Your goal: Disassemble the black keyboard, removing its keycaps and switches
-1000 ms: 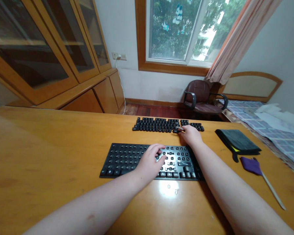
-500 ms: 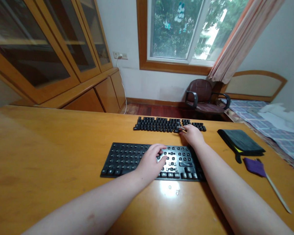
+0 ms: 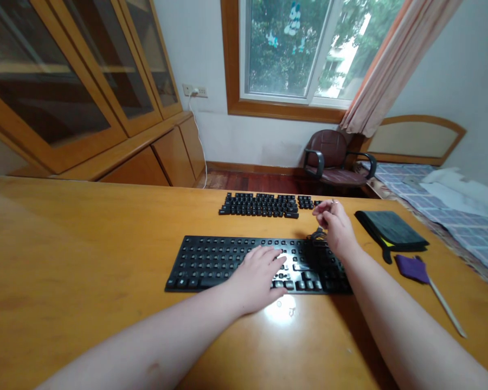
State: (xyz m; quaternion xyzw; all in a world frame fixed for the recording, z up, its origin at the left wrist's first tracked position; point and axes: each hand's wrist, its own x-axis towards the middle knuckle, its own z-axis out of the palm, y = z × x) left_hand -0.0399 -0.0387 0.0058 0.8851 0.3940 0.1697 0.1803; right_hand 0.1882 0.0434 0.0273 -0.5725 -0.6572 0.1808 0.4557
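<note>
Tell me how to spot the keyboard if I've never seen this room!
Start at the wooden desk. Near its middle, under the left hand, lies a long black keyboard. Unlike the separate black keycaps beyond it, it's one flat board, with most keycaps missing.

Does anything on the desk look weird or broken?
Yes: black keycaps lie loose in rows on the desk, beyond the keyboard. That keyboard shows mostly bare key posts, where keycaps would normally sit.
</note>
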